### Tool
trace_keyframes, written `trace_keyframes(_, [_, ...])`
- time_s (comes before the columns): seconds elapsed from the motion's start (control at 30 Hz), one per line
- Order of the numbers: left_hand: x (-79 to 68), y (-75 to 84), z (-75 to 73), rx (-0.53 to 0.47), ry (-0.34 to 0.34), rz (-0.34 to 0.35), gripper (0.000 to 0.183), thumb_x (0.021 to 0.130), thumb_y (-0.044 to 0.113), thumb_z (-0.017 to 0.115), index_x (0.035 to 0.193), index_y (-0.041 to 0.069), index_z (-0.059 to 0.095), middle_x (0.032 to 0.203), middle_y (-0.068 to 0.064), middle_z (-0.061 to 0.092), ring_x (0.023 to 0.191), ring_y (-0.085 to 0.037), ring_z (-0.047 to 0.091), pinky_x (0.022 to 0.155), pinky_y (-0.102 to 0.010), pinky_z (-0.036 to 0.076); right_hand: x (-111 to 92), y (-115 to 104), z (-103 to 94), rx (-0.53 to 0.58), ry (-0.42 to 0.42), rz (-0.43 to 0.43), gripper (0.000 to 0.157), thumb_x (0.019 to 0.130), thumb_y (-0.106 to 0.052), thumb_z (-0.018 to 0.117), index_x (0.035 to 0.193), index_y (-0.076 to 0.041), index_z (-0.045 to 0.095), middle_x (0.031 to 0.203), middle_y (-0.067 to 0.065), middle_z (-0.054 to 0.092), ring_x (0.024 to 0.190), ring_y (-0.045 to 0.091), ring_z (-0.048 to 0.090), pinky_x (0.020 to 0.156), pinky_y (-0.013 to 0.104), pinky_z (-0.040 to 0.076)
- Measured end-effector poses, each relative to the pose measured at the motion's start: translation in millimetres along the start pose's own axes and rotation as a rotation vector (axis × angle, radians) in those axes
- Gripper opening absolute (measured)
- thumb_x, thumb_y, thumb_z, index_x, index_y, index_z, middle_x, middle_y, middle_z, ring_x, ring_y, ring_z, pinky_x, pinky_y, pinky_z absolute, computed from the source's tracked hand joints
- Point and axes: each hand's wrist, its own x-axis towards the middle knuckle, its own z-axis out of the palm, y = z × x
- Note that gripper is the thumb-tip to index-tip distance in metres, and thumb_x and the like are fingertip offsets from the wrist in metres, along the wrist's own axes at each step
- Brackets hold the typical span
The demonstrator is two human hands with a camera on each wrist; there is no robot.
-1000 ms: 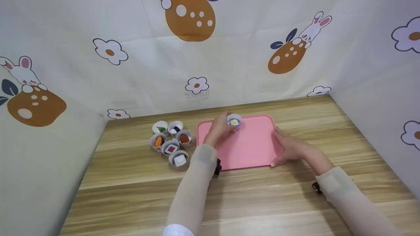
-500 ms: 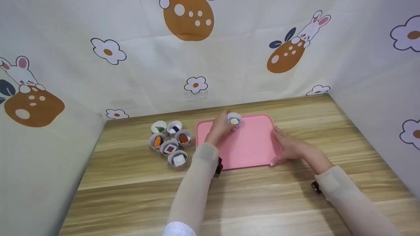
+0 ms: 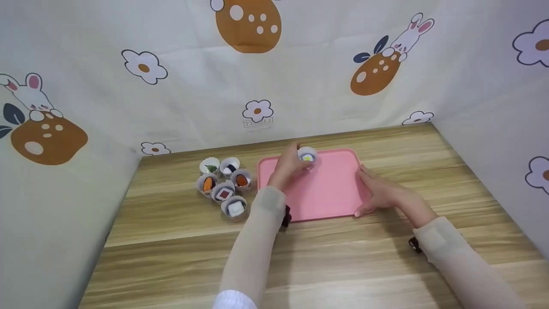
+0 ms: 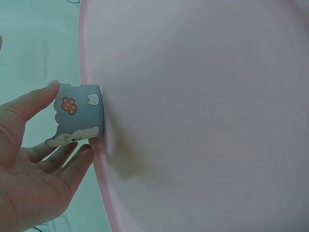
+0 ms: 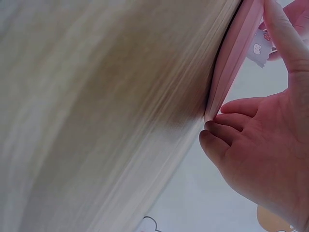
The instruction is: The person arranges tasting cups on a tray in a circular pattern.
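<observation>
A small grey printed paper cup stands on the pink tray, near its far edge. Inside it sits a white sushi piece with a yellow-green centre. My left hand holds the cup, thumb on one side and fingers on the other; the left wrist view shows the cup's base against the tray. At the tray's right side, my right hand rests spread along the rim. Its thumb lies by the near right corner, while the fingertips touch the outer edge.
Left of the tray, several paper cups cluster on the wooden table, each holding a different small sushi piece. A patterned cloth hangs behind the table and along both sides.
Both hands, the cup and the tray keep nearly the same places. The left hand shifts only very slightly at the cup, and the head view sways a little.
</observation>
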Motion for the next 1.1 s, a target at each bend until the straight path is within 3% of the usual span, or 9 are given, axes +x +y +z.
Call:
trace_keyframes(0.3, [-3.5,0.3,-4.5,-0.034,0.011,0.03,0.077,0.086,0.02,0.078,0.151,0.011,0.038,0.151,-0.01,0.047,0.132,-0.027,0.05,0.113,-0.042,0.042,-1,1,-1.0,-0.002,0.002,-0.008,0.135,0.067,-0.056,0.086,0.153,0.014,0.009,0.162,0.034,0.002,0.149,0.052,0.012,0.121,0.061,0.019])
trace_keyframes(0.67, [-5.0,-1.2,-9.7,0.004,0.027,0.085,0.076,0.085,0.019,0.079,0.15,0.009,0.04,0.151,-0.01,0.048,0.128,-0.027,0.055,0.11,-0.041,0.045,-1,0,0.8,0.014,0.002,-0.015,0.134,0.067,-0.056,0.086,0.153,0.014,0.01,0.162,0.034,0.0,0.148,0.053,0.011,0.121,0.061,0.017])
trace_keyframes(1.1, [-12.9,-3.9,-17.4,-0.091,0.031,0.078,0.078,0.082,0.017,0.081,0.149,0.011,0.042,0.152,-0.011,0.047,0.132,-0.029,0.054,0.11,-0.042,0.046,1,1,1.1,0.013,0.003,-0.031,0.134,0.067,-0.056,0.086,0.152,0.015,0.011,0.161,0.037,0.003,0.149,0.053,0.012,0.122,0.06,0.018])
